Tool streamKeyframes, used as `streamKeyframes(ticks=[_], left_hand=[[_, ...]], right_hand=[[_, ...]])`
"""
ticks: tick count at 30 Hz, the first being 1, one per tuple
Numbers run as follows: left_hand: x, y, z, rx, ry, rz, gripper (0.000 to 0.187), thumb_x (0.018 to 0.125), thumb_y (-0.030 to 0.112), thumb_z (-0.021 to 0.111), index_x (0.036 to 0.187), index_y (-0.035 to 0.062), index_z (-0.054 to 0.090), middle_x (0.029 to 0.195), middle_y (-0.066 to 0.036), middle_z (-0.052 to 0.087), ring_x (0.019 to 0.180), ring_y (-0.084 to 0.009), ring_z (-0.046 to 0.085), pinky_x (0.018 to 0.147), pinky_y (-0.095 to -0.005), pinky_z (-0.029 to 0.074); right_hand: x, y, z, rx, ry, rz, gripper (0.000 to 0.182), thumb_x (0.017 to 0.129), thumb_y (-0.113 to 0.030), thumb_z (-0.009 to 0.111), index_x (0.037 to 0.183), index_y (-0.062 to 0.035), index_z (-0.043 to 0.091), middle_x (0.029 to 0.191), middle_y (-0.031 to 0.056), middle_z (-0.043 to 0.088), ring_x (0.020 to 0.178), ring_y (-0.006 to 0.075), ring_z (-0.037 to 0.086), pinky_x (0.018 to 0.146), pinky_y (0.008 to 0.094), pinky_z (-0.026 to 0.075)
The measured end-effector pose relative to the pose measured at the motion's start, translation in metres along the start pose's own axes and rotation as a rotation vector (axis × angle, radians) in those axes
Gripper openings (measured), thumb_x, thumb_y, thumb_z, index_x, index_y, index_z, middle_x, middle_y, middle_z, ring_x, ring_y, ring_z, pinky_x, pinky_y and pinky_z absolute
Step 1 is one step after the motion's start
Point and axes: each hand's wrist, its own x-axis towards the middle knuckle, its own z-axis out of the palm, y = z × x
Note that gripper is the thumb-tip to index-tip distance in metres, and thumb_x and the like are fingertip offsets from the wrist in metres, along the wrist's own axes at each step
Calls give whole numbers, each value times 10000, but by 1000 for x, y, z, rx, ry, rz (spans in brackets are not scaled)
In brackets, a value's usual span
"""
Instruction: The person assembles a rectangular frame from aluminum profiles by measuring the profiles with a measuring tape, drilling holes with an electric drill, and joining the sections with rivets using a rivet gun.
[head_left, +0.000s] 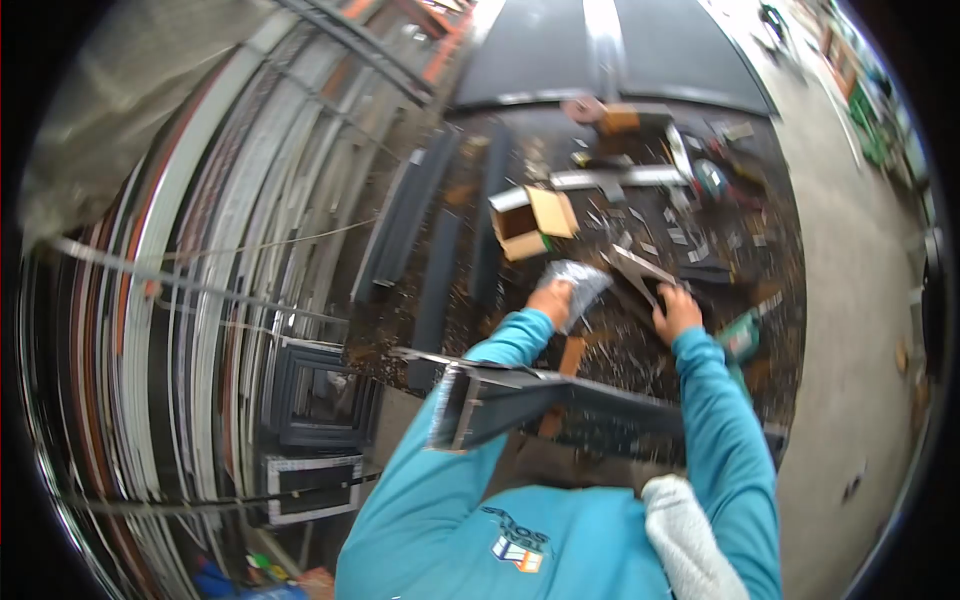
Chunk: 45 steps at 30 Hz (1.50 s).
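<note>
My left hand (552, 302) is closed around a clear plastic bag (580, 284); its contents are too blurred to name. My right hand (679, 313) grips a light-grey metal hand tool (638, 266) with a long narrow head, which points up and left over the workbench. The tool's exact kind cannot be made out. Just beyond the bag stands an open cardboard box (519, 226), its flaps spread. Between my body and the hands, a dark grey metal profile (585, 392) lies crosswise beneath my forearms.
The dark workbench (625, 345) holds scattered metal offcuts and shavings. Long dark profiles (437, 290) lie at its left. A green tool (741, 338) is right of my right hand. Racked metal profiles (190, 240) fill the left side; a concrete floor (850, 330) runs along the right.
</note>
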Motion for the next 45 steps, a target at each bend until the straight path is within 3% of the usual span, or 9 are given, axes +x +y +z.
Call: streamKeyframes(ticks=[9,13,14,18,22,25,30,36,45], left_hand=[[12,1,-2,183,179,85,266,920,187,446,849,82,680,873,-156,696,787,-323,695,709,-437,563],[3,-3,-13,194,52,110,164,815,213,598,852,57,634,883,-185,673,847,-359,669,763,-457,537],[0,-4,-18,113,61,101,170,790,226,626,832,61,625,866,-187,672,843,-368,662,754,-464,532],[-22,-8,-46,-132,6,57,155,746,172,683,845,64,632,836,-199,670,828,-382,657,735,-457,523],[-84,-12,-75,-587,377,38,180,824,65,656,999,25,672,798,-64,672,744,-128,632,708,-289,515],[-179,-32,-48,-763,625,-194,194,895,180,664,975,5,690,818,-29,673,748,-126,604,719,-282,499],[-331,49,-51,-1196,-2,-386,128,922,130,652,943,4,662,836,-92,681,714,-140,650,650,-287,549],[-283,210,-108,-1781,148,-42,115,971,106,566,972,-9,573,1031,-174,673,926,-230,683,826,-340,578],[-269,223,-112,-2004,0,132,95,996,101,508,935,28,510,1076,-201,662,966,-251,683,868,-381,582]], right_hand=[[37,-9,12,102,58,71,411,781,-260,598,1139,-68,538,1121,214,610,989,411,601,848,482,496],[37,-29,-60,452,212,119,304,736,-267,662,895,-19,586,770,195,631,772,384,630,710,431,497],[21,-39,-89,570,256,71,209,763,-176,637,872,-13,565,680,124,606,674,243,621,634,359,487],[-43,-58,-171,1318,161,-90,106,877,-42,625,902,-39,522,788,-16,571,715,29,528,602,205,436],[-125,-77,-192,1284,236,12,212,881,-70,661,1059,-2,567,909,15,629,819,76,579,725,237,482],[-186,-73,-185,1279,106,-12,289,859,-55,674,1126,13,587,981,21,638,879,86,580,775,255,481],[-241,-72,-152,1375,-192,42,347,838,-74,673,1164,2,583,941,-12,579,855,65,481,784,241,417],[-255,-78,-125,1569,-282,-8,285,825,-73,644,1098,-6,595,887,-20,597,778,43,486,698,226,416],[-266,-78,-119,1629,-256,-26,323,850,-206,657,1090,9,632,601,-43,512,461,21,381,439,206,240]])
